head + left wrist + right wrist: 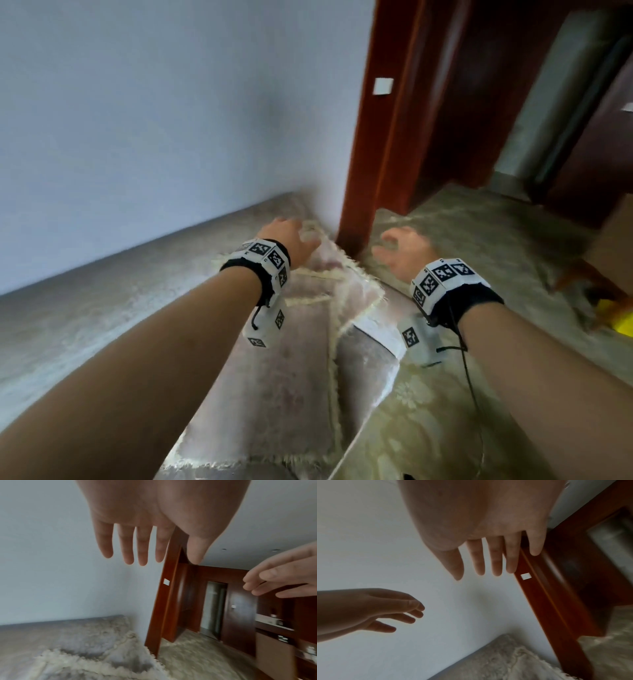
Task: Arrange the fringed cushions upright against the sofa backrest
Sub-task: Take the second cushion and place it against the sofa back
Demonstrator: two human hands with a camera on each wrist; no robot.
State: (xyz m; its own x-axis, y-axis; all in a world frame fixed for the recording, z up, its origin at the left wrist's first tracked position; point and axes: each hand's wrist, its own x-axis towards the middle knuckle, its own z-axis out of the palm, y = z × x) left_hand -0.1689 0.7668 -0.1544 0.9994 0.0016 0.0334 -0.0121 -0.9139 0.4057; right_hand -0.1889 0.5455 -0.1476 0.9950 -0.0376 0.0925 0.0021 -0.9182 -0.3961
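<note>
At the corner where the pale wall [154, 120] is meeting the red-brown door frame [376, 144], both arms are reaching forward over the sofa. The left hand [287, 240] is hovering at about 12 o'clock of the head view, fingers [126, 547] straight and spread, holding nothing. The right hand [400, 253] is hanging at about 1 o'clock, fingers [496, 558] loosely extended and apart, palm empty. The two hands are sitting near each other, not touching. A fringed cushion [329, 277] is lying just below and between the hands, tilted against the sofa backrest [102, 291] near the frame; whether the left fingertips are touching its fringe cannot be told through the blur. A second fringed cushion [274, 387] is lying at 6 o'clock under the forearms. A white wall switch [383, 85] is showing on the frame at 1 o'clock. Marker-printed wristbands are wrapping both wrists.
</note>
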